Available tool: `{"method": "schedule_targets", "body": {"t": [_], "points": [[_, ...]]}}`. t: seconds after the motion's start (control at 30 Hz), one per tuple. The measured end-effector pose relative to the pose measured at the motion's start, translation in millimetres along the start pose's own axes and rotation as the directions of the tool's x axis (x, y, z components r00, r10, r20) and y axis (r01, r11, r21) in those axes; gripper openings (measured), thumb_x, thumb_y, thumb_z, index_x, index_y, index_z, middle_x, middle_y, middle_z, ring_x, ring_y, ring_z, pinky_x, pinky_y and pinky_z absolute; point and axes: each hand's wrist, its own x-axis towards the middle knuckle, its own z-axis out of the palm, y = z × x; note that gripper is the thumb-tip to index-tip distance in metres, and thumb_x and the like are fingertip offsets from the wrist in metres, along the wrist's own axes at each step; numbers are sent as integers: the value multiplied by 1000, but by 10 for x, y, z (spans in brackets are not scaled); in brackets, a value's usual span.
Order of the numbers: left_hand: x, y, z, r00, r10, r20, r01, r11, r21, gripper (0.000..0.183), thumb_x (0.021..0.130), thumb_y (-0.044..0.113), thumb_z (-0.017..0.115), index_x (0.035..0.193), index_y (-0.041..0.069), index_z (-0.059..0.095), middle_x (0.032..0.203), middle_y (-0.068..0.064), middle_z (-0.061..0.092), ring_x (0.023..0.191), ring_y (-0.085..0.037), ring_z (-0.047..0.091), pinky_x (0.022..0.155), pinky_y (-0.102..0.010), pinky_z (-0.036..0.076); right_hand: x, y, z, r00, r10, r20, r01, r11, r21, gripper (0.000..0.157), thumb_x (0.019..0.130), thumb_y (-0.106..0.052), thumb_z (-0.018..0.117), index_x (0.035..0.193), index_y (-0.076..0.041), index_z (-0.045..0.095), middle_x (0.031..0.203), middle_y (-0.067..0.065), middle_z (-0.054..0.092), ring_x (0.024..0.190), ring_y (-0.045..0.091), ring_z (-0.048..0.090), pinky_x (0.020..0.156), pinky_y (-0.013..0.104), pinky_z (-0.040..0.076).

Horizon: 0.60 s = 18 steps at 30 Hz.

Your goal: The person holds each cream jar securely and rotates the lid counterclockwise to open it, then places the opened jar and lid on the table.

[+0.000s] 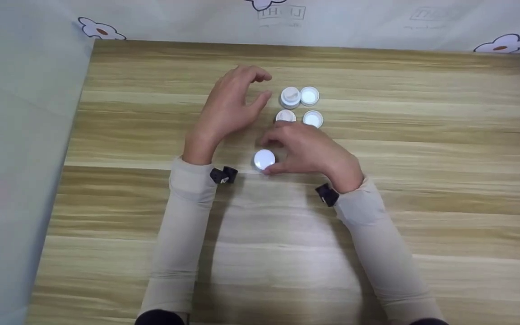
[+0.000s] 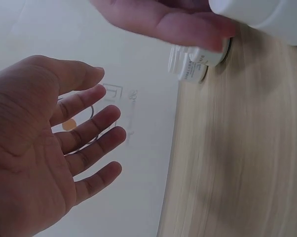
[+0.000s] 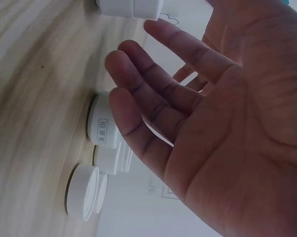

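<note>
A round white jar (image 1: 265, 160) with its lid on stands on the wooden table. My right hand (image 1: 307, 146) arches beside it, with the thumb at the jar's near edge and the loosely bent fingers away from it. In the right wrist view a digit of that hand reaches the edge of the white jar (image 3: 131, 7). My left hand (image 1: 230, 101) hovers farther forward on the left, holding nothing, its fingers spread in the left wrist view. Two lidless white jars (image 1: 290, 96) (image 1: 285, 115) stand beyond the right hand, which overlaps the nearer one in the head view.
To the right of the lidless jars lie two white lids (image 1: 309, 96) (image 1: 313, 118), their hollow sides up. A pale sheet with flower drawings (image 1: 102, 30) borders the wooden table (image 1: 422, 180) at its far and left edges.
</note>
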Motion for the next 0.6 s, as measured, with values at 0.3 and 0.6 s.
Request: {"method": "schedule_targets", "body": {"t": [0.3,0.6], "points": [[1,-4,19,1000,23,7,-23,1000,-6,35,105,29,65,137,15,65,139,-3,67,133,-20,58,119,-39,41,-10,-10,-15,1000,16,-24,-16,1000,-4,33,81,-27,89,107,-10,78,100,5,71,91,21,61,85,40,52],[7,13,12,1000,19,10,-19,1000,-17,38,105,29,65,140,14,63,141,-5,67,134,-20,59,118,-37,42,-120,89,-242,987,68,-145,-60,996,62,33,87,-32,86,109,-10,75,100,2,76,92,21,68,88,39,53]]}}
